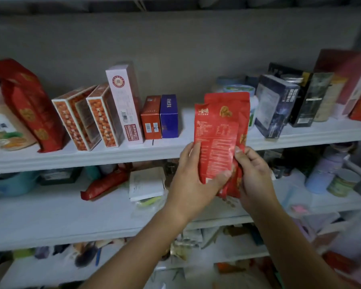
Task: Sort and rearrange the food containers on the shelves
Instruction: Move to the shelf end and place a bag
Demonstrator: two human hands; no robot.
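- Holding two flat red foil snack pouches [216,140] just right of the small blue cardboard box [168,116], off the white shelf [92,157].
- My left hand [193,178] has its fingers clamped on the front one and my right hand [255,174] pinches the back one. Guessing that's so I can square them up before shelving them together.

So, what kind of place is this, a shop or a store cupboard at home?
Probably a home pantry: the white shelves hold mixed goods, such as leaning orange-patterned boxes and a blue box. The left hand and right hand grip red pouches.
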